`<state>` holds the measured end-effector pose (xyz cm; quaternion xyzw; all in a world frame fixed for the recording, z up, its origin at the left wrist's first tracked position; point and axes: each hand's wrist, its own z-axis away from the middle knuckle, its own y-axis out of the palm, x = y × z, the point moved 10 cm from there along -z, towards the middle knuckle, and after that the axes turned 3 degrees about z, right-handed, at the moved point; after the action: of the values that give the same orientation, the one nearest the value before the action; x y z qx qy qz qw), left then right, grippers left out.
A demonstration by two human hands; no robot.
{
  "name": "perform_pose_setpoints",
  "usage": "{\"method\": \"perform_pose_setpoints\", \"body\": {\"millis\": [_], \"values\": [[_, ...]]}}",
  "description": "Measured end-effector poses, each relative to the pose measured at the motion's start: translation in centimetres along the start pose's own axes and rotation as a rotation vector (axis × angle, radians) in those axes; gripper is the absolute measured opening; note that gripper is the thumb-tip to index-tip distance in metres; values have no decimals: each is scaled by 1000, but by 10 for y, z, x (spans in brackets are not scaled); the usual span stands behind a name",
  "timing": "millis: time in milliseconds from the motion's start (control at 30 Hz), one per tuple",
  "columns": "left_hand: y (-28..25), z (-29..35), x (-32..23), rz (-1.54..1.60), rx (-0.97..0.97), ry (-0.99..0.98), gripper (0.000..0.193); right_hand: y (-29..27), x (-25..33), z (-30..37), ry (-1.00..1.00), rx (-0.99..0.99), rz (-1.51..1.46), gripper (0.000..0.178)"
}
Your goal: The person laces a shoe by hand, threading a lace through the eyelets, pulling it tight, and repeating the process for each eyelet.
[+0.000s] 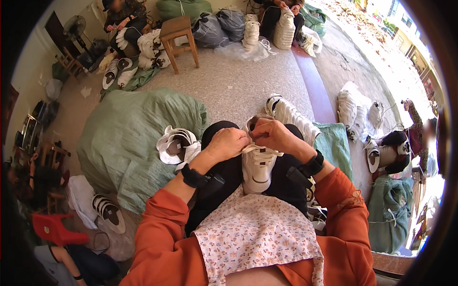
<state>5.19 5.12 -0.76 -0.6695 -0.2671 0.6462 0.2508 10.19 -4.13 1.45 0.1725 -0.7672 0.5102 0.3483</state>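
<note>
Lacing looks like the step in hand here, if I'm judging it right: a white low-top sneaker [258, 171] sits in the lap between the person's 2 knees, toe pointing back at the floral apron [257, 224]. The left hand [229, 143] has its grip bunched nearly closed beside the white shoelace [261, 151], and the right hand [274, 135] has its grip curled in over the shoe opening. Fingertips are mostly hidden on both, so I can't tell which of the 2, if either, has the lace pinched. My guess is the next move calls for a small, precise pinch on the lace, with the shoe kept steady by the knees. No counter at all, the lap does that job. Just left there's a big green sack [138, 138] with white shoe uppers [179, 145] on it, and past the right hand a row of nested shoes [293, 115]. Beyond that: speckled floor [238, 86], a wooden stool [178, 33], a pedestal fan [75, 28], a red plastic stool [55, 229], 2 co-workers seated along the far side, and bright rubble [350, 21] outside, upper right.
</note>
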Motion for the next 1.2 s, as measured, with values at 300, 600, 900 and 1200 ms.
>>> {"method": "perform_pose_setpoints", "body": {"millis": [300, 600, 900, 1200], "values": [[3, 4, 5, 34, 110, -54, 31, -4, 2, 1, 23, -53, 37, 12], [-34, 23, -57, -202, -278, 328, 15, -7, 15, 6, 2, -95, 275, 7], [-11, 18, -46, -187, -48, 283, 13, -24, 7, 8, 41, -53, 462, 7], [-8, 11, -51, 25, 136, 305, 15, -164, -60, 76, 418, -506, 503, 11]]}}
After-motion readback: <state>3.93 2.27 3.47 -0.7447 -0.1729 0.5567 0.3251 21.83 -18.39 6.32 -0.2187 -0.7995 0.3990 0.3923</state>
